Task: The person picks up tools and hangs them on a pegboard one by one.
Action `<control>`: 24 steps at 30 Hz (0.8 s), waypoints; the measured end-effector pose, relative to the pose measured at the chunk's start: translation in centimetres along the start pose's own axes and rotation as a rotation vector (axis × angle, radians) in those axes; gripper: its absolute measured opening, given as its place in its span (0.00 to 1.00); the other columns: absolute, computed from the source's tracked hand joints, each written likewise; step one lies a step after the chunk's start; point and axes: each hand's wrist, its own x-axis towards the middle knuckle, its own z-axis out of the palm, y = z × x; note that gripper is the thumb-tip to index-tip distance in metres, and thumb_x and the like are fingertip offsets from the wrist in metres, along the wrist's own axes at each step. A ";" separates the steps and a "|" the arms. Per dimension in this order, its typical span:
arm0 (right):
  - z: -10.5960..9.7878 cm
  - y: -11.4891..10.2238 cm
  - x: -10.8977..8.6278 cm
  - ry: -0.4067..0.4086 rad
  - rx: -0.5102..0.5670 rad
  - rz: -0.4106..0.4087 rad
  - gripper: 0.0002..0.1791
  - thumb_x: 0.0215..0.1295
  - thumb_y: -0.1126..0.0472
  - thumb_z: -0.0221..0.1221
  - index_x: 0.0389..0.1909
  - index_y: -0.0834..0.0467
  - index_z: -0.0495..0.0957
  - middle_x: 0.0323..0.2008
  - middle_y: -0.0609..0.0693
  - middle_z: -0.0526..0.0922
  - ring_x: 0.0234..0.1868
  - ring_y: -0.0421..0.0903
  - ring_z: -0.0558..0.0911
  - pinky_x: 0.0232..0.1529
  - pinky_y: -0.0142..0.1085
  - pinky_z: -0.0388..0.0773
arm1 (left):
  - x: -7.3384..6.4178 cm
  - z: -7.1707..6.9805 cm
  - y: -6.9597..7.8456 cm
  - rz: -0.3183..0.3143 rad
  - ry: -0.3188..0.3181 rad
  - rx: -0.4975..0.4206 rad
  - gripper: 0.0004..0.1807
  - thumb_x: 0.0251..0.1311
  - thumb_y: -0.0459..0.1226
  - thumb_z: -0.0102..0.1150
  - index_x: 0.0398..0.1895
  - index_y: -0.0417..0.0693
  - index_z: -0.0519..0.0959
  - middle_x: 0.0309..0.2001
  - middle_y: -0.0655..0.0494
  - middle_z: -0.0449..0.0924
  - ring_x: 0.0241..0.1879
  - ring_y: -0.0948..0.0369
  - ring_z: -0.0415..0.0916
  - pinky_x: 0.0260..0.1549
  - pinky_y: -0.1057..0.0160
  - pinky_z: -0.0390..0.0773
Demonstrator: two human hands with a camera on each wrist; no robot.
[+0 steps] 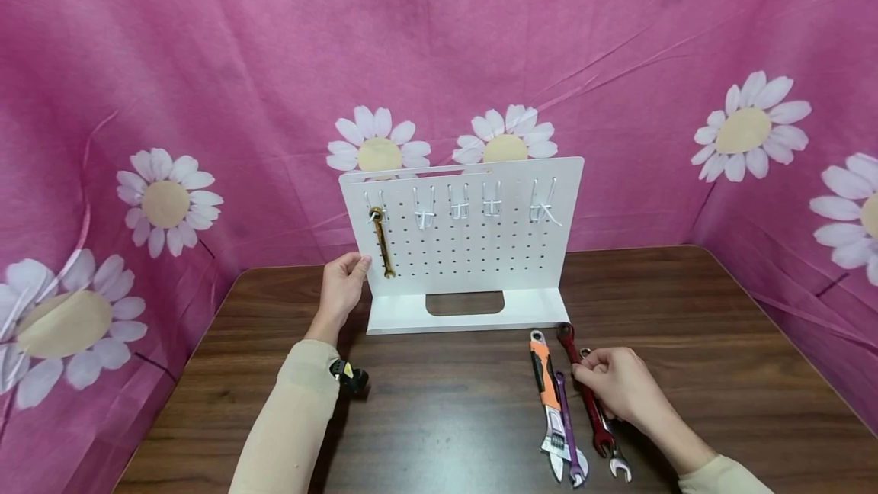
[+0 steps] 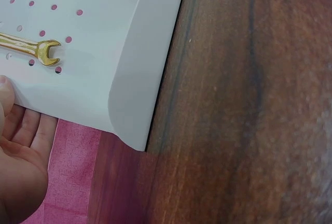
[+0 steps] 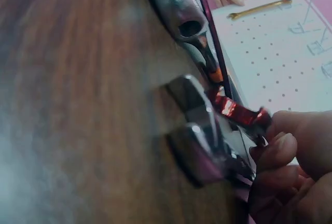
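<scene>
My left hand grips the left edge of a white pegboard, thumb on the front and fingers behind it, as the left wrist view also shows. A gold wrench hangs from the leftmost hook, close to that hand. On the table at the right, my right hand pinches a dark red wrench between thumb and fingers. Partly under it lies a silver wrench. Left of these are a purple wrench and an adjustable wrench with an orange and black handle.
Several white wire hooks run along the upper part of the board. The board's base stands on a dark wooden table. Pink cloth with white daisies surrounds the table at the back and sides.
</scene>
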 end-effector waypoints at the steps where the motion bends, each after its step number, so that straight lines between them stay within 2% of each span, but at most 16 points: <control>1: -0.1 0.1 0.0 0.000 0.003 -0.004 0.07 0.68 0.60 0.68 0.32 0.58 0.85 0.12 0.42 0.73 0.12 0.39 0.73 0.20 0.33 0.69 | 0.0 0.0 0.0 0.000 0.000 0.001 0.13 0.78 0.35 0.63 0.49 0.30 0.87 0.35 0.40 0.90 0.32 0.67 0.76 0.35 0.73 0.76; 9: -1.0 -0.3 -0.3 0.024 -0.025 -0.045 0.07 0.70 0.57 0.70 0.34 0.56 0.88 0.21 0.44 0.82 0.20 0.38 0.77 0.28 0.32 0.72 | 0.0 0.0 0.0 -0.012 0.000 0.024 0.13 0.78 0.36 0.62 0.50 0.32 0.87 0.36 0.40 0.89 0.34 0.66 0.78 0.36 0.74 0.77; 13: -1.6 -0.8 -0.4 0.016 -0.021 -0.068 0.08 0.71 0.57 0.69 0.34 0.57 0.88 0.19 0.44 0.82 0.21 0.38 0.78 0.28 0.32 0.71 | 0.0 0.0 0.0 -0.015 0.003 0.026 0.13 0.78 0.36 0.62 0.50 0.31 0.87 0.36 0.41 0.88 0.34 0.65 0.78 0.36 0.74 0.77; 17: -2.0 -1.0 -0.3 -0.026 0.047 -0.089 0.09 0.73 0.58 0.68 0.35 0.60 0.87 0.19 0.48 0.83 0.20 0.40 0.80 0.26 0.33 0.76 | 0.0 0.0 -0.1 -0.010 0.005 0.015 0.13 0.78 0.35 0.63 0.50 0.31 0.87 0.35 0.43 0.89 0.34 0.65 0.78 0.36 0.75 0.78; 24: -2.2 -1.2 0.3 -0.087 0.198 -0.115 0.11 0.77 0.62 0.65 0.41 0.68 0.86 0.27 0.53 0.88 0.23 0.43 0.86 0.28 0.37 0.86 | 0.1 0.1 -0.2 0.002 0.002 0.017 0.13 0.78 0.35 0.63 0.48 0.31 0.87 0.35 0.42 0.89 0.34 0.64 0.78 0.35 0.74 0.77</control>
